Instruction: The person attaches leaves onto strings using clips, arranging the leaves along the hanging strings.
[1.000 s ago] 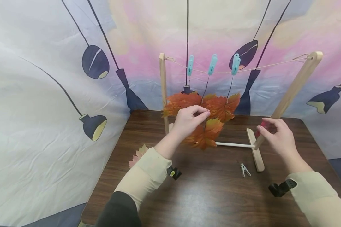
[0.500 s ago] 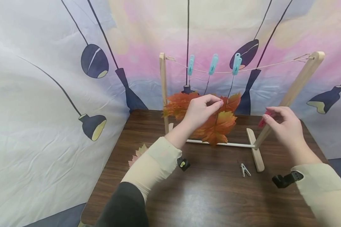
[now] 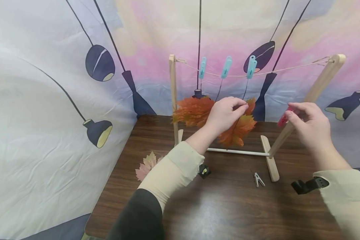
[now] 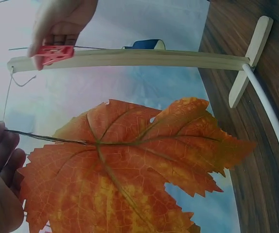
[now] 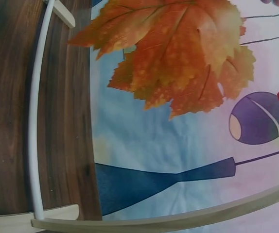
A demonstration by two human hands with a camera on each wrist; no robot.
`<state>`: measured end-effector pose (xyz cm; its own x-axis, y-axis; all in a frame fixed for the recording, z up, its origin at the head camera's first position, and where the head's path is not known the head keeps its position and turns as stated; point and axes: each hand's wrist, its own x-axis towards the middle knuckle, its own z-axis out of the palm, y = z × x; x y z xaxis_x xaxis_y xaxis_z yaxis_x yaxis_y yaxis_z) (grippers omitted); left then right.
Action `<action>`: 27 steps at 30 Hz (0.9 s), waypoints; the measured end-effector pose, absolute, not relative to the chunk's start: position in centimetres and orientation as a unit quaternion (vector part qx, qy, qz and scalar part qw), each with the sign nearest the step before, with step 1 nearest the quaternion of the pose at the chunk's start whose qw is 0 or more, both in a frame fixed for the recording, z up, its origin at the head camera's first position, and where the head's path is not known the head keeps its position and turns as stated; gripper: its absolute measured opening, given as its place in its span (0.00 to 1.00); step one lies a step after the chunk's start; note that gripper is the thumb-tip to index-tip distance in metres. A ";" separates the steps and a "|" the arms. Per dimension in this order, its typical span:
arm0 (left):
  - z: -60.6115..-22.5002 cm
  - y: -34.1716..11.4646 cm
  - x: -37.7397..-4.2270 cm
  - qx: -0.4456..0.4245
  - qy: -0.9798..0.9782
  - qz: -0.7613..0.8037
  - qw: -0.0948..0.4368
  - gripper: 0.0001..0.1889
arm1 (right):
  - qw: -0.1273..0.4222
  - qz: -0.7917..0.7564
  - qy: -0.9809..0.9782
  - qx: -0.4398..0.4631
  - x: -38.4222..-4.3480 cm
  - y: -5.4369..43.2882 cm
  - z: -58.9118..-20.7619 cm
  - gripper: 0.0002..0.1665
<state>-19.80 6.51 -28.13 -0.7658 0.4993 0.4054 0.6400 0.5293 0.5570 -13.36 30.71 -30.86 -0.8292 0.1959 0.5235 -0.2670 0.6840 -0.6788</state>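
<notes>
In the head view my left hand (image 3: 227, 113) pinches the dark stem of an orange maple leaf (image 3: 235, 132), which hangs below the fingers. The left wrist view shows that leaf (image 4: 130, 160) close up, its stem (image 4: 47, 138) between thumb and fingers. My right hand (image 3: 313, 125) holds a red clothespin (image 3: 285, 116) beside the right post of a wooden stand. A cord (image 3: 283, 69) runs between the posts. On it sit three blue clothespins (image 3: 226, 67), with orange leaves (image 3: 192, 111) hanging beneath by their stems, partly covered by my left hand.
A pink-green leaf (image 3: 147, 166) lies on the brown table (image 3: 216, 206), partly behind my left sleeve. A pale clothespin (image 3: 259, 180) lies near the stand's right foot (image 3: 270, 158). A white rod (image 3: 240, 152) joins the stand's feet. Behind hangs a printed cloth (image 3: 138, 40).
My left hand has moved right and up with the leaf, toward the right post. My right hand has risen and shifted right with the red clothespin.
</notes>
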 end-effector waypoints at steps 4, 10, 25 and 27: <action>-27.9 7.4 -20.0 -0.324 -0.878 -0.339 0.098 0.11 | 0.309 0.402 -0.861 0.025 -13.4 30.6 -30.1 0.19; -27.3 8.9 -20.3 -0.323 -0.881 -0.337 0.077 0.12 | 0.331 0.415 -0.847 0.027 -13.7 30.6 -28.9 0.17; -25.7 11.4 -20.6 -0.270 -0.887 -0.369 0.061 0.12 | 0.356 0.524 -0.769 0.091 -14.9 30.1 -25.3 0.15; -25.6 11.9 -20.6 -0.268 -0.889 -0.366 0.062 0.12 | 0.358 0.522 -0.770 0.080 -15.1 30.1 -24.8 0.15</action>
<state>-20.63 11.85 -25.59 -0.8487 0.4306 0.3070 0.5220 0.5888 0.6171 -15.12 30.08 -24.81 -0.7301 0.2509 0.6356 -0.4978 0.4420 -0.7462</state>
